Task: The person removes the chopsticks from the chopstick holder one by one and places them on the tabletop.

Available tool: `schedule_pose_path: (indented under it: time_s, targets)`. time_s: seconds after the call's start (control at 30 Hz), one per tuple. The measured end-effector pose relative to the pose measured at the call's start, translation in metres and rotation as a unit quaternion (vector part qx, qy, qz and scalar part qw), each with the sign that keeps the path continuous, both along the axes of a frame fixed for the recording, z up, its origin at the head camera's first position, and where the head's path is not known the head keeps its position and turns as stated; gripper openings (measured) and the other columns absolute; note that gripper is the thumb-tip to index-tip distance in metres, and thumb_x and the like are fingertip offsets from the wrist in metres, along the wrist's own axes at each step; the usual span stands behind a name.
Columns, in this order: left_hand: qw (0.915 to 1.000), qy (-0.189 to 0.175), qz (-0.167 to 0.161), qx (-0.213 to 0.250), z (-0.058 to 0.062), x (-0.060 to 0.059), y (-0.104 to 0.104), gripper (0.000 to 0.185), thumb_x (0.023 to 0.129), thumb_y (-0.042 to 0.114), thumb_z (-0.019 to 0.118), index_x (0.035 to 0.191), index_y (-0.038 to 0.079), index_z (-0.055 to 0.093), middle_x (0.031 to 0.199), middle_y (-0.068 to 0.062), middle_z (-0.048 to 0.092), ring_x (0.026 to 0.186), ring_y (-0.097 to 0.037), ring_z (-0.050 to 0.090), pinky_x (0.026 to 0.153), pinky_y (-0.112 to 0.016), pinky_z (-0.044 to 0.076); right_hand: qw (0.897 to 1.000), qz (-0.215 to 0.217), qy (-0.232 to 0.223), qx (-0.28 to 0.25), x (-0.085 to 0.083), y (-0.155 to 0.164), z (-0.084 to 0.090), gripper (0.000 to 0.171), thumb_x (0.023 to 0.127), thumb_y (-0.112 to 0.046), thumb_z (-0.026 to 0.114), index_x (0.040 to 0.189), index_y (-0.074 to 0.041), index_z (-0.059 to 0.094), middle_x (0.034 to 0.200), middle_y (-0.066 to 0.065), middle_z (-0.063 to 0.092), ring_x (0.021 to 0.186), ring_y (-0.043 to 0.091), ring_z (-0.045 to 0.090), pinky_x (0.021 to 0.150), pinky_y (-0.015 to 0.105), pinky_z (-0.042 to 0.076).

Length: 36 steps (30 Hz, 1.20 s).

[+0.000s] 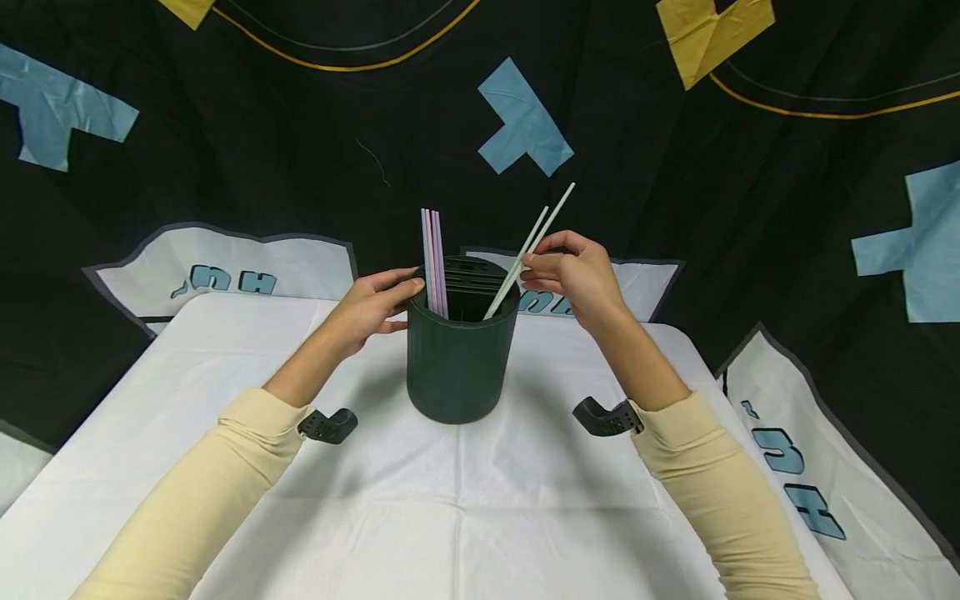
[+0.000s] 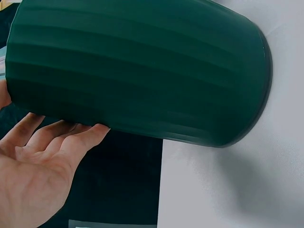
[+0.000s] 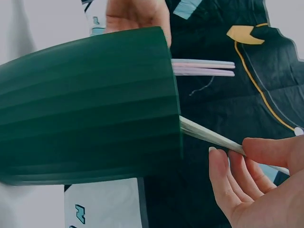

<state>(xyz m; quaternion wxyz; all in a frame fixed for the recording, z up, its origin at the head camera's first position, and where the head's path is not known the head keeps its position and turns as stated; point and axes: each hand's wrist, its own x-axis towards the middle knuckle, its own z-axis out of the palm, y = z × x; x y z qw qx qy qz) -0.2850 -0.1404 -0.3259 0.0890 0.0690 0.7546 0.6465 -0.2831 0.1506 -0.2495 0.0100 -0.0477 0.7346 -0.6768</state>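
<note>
The white-covered surface (image 1: 465, 500) carries a dark green ribbed cup (image 1: 461, 358) near its far edge, with bare cloth open toward six o'clock. Pink and lilac sticks (image 1: 433, 262) stand at the cup's ten o'clock; its inner dividers are dim. The left hand (image 1: 371, 308) rests relaxed fingers against the cup. The right hand (image 1: 573, 275) pinches two pale sticks (image 1: 528, 250) leaning toward one o'clock.

Sleeves: long, snug, pale cream-yellow sleeves (image 1: 202, 492) on both forearms.
Wrists: a small black perforated camera mount (image 1: 327, 425) under each cuff.
Hands: left hand (image 1: 371, 307), right hand (image 1: 577, 275), no gloves.
</note>
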Motion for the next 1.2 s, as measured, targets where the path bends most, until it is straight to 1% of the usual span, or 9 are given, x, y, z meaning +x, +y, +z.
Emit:
schedule_pose_path:
  time_s: [0.17,0.3,0.47,0.67,0.77,0.87,0.97,1.07,1.2]
  targets:
    - [1.0000,-0.001,0.000,0.001,-0.001,-0.001,0.000,0.059,0.103,0.036,0.059,0.156,0.015,0.041,0.152,-0.014,0.051,0.137,-0.036,0.053,0.101,-0.049,0.054,1.000,-0.012,0.004,-0.020,0.003,0.007,0.008,0.015,0.096,-0.009,0.069,0.108,-0.005,0.062,0.104,0.010,0.075,0.088,0.022,0.077,0.082,0.032,0.063]
    - [1.0000,-0.004,0.001,-0.001,-0.002,-0.001,0.000,0.060,0.103,0.036,0.059,0.156,0.015,0.041,0.152,-0.014,0.051,0.137,-0.036,0.053,0.100,-0.048,0.054,0.999,-0.012,0.014,-0.028,0.005,0.012,0.015,0.014,0.097,-0.009,0.067,0.110,-0.005,0.061,0.103,0.008,0.075,0.089,0.022,0.077,0.079,0.031,0.063]
    - [1.0000,-0.004,0.002,-0.002,-0.002,-0.001,-0.001,0.060,0.103,0.037,0.059,0.156,0.015,0.040,0.153,-0.014,0.050,0.137,-0.037,0.053,0.101,-0.049,0.054,0.997,-0.022,0.022,-0.073,0.009,0.022,0.026,0.014,0.098,-0.009,0.066,0.110,-0.006,0.062,0.097,0.005,0.074,0.083,0.018,0.077,0.079,0.030,0.063]
    - [1.0000,0.000,0.000,0.003,-0.002,0.000,0.000,0.061,0.103,0.036,0.059,0.156,0.014,0.040,0.153,-0.014,0.050,0.137,-0.037,0.053,0.101,-0.050,0.054,0.988,-0.040,0.021,-0.145,0.013,0.036,0.038,0.016,0.095,-0.009,0.070,0.109,-0.006,0.065,0.097,0.006,0.075,0.082,0.020,0.077,0.081,0.031,0.063]
    - [1.0000,-0.001,-0.001,0.002,-0.002,0.000,0.000,0.061,0.103,0.036,0.059,0.156,0.014,0.040,0.153,-0.014,0.050,0.137,-0.037,0.053,0.101,-0.050,0.054,0.986,-0.048,0.028,-0.160,0.016,0.044,0.040,0.017,0.095,-0.010,0.070,0.110,-0.005,0.066,0.097,0.006,0.076,0.081,0.019,0.077,0.081,0.030,0.062]
    - [1.0000,-0.002,-0.001,0.000,-0.002,-0.001,0.000,0.061,0.103,0.036,0.059,0.156,0.014,0.041,0.153,-0.014,0.050,0.138,-0.037,0.052,0.101,-0.049,0.054,0.986,-0.057,0.034,-0.155,0.018,0.052,0.038,0.016,0.095,-0.010,0.070,0.111,-0.005,0.067,0.097,0.005,0.075,0.082,0.019,0.077,0.082,0.029,0.062]
    - [1.0000,-0.001,-0.001,-0.001,-0.002,-0.001,0.000,0.060,0.103,0.036,0.059,0.156,0.014,0.041,0.154,-0.014,0.049,0.139,-0.037,0.051,0.101,-0.049,0.054,0.989,-0.067,0.026,-0.129,0.018,0.058,0.032,0.018,0.096,-0.012,0.069,0.113,-0.007,0.067,0.098,0.002,0.075,0.084,0.017,0.076,0.083,0.028,0.062]
    - [1.0000,0.001,-0.001,-0.001,-0.002,-0.001,-0.001,0.060,0.103,0.035,0.059,0.156,0.014,0.040,0.155,-0.014,0.048,0.139,-0.036,0.051,0.100,-0.049,0.054,0.993,-0.073,0.011,-0.096,0.019,0.063,0.023,0.022,0.097,-0.015,0.068,0.118,-0.007,0.066,0.099,-0.001,0.074,0.087,0.015,0.076,0.084,0.027,0.061]
    - [1.0000,0.003,-0.002,0.000,-0.002,-0.002,0.000,0.061,0.103,0.036,0.059,0.156,0.013,0.040,0.155,-0.014,0.048,0.139,-0.036,0.052,0.100,-0.049,0.054,0.995,-0.080,-0.008,-0.051,0.018,0.072,0.007,0.026,0.099,-0.017,0.066,0.123,-0.007,0.063,0.099,-0.004,0.074,0.088,0.012,0.075,0.083,0.024,0.061]
